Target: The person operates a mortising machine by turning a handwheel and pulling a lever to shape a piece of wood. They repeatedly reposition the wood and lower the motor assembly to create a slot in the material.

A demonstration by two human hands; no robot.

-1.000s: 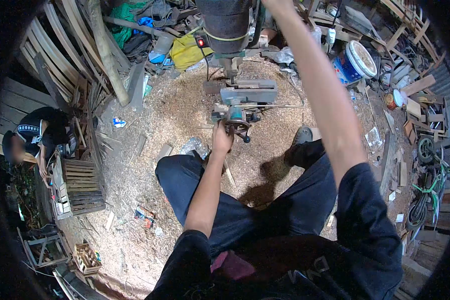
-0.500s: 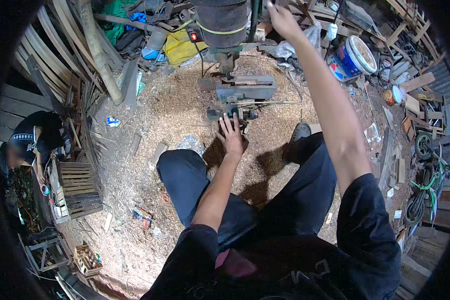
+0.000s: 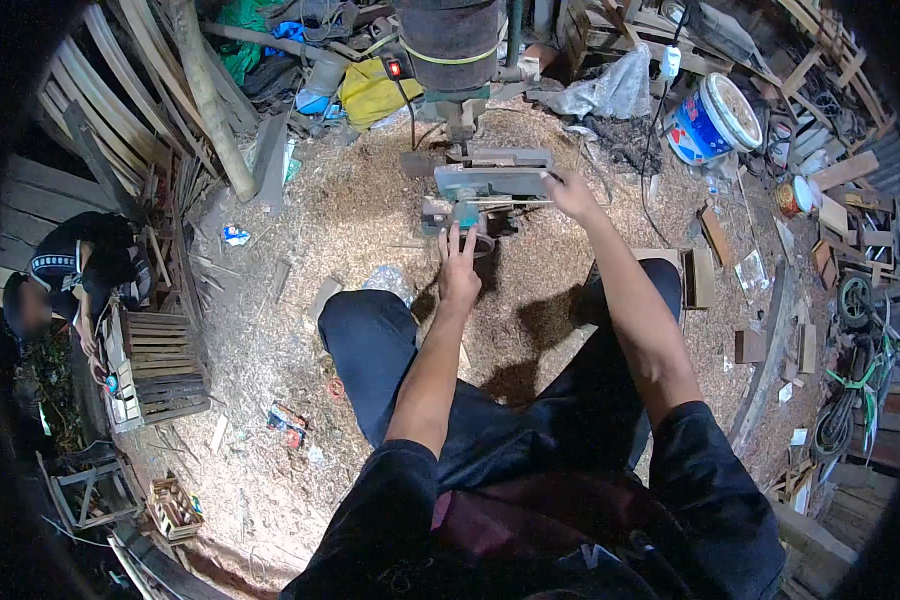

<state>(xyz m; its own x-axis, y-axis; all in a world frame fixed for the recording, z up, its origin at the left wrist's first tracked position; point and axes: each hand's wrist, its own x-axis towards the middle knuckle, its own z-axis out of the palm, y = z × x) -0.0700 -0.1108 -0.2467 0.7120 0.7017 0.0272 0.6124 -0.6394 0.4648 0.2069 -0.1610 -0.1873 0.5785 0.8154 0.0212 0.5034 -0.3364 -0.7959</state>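
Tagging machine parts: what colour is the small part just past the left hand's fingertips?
The small part is teal, clearest in the head view.

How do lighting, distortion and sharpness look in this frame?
Head view: heavy fisheye bending, black corners; bright light on the sawdust floor around the machine, edges dark; hard shadows beside the left hand; right hand sharp; the person at left sits dim.
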